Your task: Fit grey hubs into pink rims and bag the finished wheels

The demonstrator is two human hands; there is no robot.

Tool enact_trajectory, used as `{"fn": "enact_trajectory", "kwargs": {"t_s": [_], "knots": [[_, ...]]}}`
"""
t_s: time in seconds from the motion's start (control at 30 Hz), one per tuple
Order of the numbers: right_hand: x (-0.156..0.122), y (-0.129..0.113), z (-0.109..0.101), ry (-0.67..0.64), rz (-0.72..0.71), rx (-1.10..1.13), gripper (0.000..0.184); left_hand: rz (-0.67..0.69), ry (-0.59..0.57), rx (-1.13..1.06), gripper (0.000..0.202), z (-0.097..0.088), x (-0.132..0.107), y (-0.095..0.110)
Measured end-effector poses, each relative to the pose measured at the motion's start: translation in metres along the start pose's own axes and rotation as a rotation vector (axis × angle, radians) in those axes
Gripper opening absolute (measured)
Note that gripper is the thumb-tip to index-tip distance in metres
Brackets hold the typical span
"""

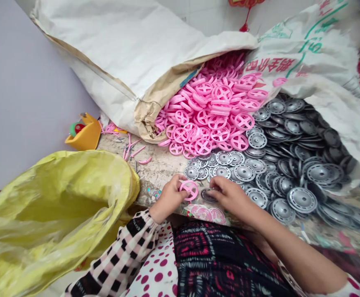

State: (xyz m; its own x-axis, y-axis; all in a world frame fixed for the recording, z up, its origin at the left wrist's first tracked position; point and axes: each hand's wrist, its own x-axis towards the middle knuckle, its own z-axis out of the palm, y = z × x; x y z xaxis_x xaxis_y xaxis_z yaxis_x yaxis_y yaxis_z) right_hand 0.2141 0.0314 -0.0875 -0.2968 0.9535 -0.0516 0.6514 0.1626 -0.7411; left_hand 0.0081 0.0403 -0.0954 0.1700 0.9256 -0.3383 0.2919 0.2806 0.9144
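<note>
Near the table's front edge, my left hand [171, 196] is closed on a pink plastic wheel ring [193, 189] with crossed spokes, tilted to face me. Just to its right, my right hand [228, 192] pinches a dark grey wheel disc [207, 195], seen partly from the side and partly covered by my fingers. The ring and the disc are close together but apart. Behind my hands lie loose silver-grey wheel discs [244, 172], and beyond them a heap of pink wheel rings [217, 107].
A white sack [130, 45] spills the pink rings; another white sack [347, 107] at right holds grey discs. An open yellow bag [118, 173] stands at front left. Behind it are a yellow plastic part [88, 134] and pink scraps [136, 150] on the worn table [164, 165].
</note>
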Motion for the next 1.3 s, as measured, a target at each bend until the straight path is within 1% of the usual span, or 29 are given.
{"fn": "enact_trajectory", "kwargs": {"t_s": [0.07,0.13,0.17,0.23,0.3,0.37,0.43,0.5,0.57,0.63,0.7,0.73,0.8,0.87,0.93,1.0,1.07,1.1,1.2,1.23,1.3], "knots": [[-0.001,0.0,0.002,0.127,0.03,0.285,0.013,-0.127,-0.078,-0.328,0.043,0.007,-0.002,0.005],[-0.002,-0.003,0.008,0.249,0.06,0.447,0.017,-0.206,-0.175,-0.569,0.045,0.013,-0.006,0.012],[-0.003,-0.006,0.012,0.301,0.066,0.456,0.018,-0.221,-0.212,-0.652,0.045,0.016,-0.008,0.015],[-0.005,-0.01,0.019,0.37,0.044,0.356,0.016,-0.213,-0.228,-0.748,0.04,0.021,-0.012,0.019],[-0.007,-0.012,0.024,0.399,-0.015,0.228,0.015,-0.174,-0.183,-0.774,0.035,0.025,-0.014,0.019],[-0.008,-0.011,0.025,0.393,-0.047,0.174,0.016,-0.137,-0.14,-0.775,0.033,0.028,-0.015,0.017],[-0.008,-0.009,0.024,0.331,-0.02,0.212,0.02,-0.119,-0.113,-0.765,0.034,0.031,-0.016,0.015],[-0.008,-0.008,0.022,0.231,0.009,0.255,0.028,-0.114,-0.08,-0.743,0.035,0.033,-0.016,0.014],[-0.007,-0.009,0.021,0.164,0.006,0.258,0.028,-0.108,-0.047,-0.716,0.036,0.036,-0.016,0.014],[-0.007,-0.01,0.024,0.179,-0.004,0.253,0.023,-0.103,-0.026,-0.693,0.036,0.038,-0.016,0.013],[-0.007,-0.01,0.029,0.206,0.016,0.265,0.022,-0.103,-0.017,-0.668,0.036,0.037,-0.016,0.01],[-0.007,-0.008,0.031,0.192,0.035,0.268,0.023,-0.111,-0.02,-0.648,0.036,0.036,-0.015,0.008],[-0.004,-0.004,0.033,0.106,0.066,0.26,0.026,-0.135,-0.039,-0.592,0.036,0.03,-0.013,0.004],[0.002,-0.001,0.031,0.028,0.038,0.217,0.026,-0.137,-0.035,-0.481,0.032,0.021,-0.011,-0.001],[0.011,-0.002,0.027,0.034,-0.029,0.09,0.027,-0.101,0.007,-0.333,0.026,0.012,-0.008,-0.006],[0.023,-0.008,0.023,0.061,-0.084,-0.127,0.028,-0.052,0.034,-0.183,0.021,0.005,-0.005,-0.01],[0.036,-0.016,0.023,0.045,-0.115,-0.35,0.028,-0.004,0.05,0.0,0.022,0.001,-0.002,-0.012],[0.043,-0.02,0.024,0.023,-0.129,-0.436,0.029,0.02,0.065,0.127,0.024,-0.001,-0.001,-0.013],[0.06,-0.026,0.03,-0.023,-0.16,-0.555,0.034,0.084,0.138,0.514,0.032,-0.006,0.001,-0.009],[0.063,-0.026,0.032,-0.028,-0.164,-0.565,0.036,0.101,0.154,0.587,0.035,-0.007,0.003,-0.007],[0.067,-0.024,0.035,-0.02,-0.161,-0.573,0.04,0.141,0.187,0.629,0.035,-0.01,0.009,-0.001]]}}
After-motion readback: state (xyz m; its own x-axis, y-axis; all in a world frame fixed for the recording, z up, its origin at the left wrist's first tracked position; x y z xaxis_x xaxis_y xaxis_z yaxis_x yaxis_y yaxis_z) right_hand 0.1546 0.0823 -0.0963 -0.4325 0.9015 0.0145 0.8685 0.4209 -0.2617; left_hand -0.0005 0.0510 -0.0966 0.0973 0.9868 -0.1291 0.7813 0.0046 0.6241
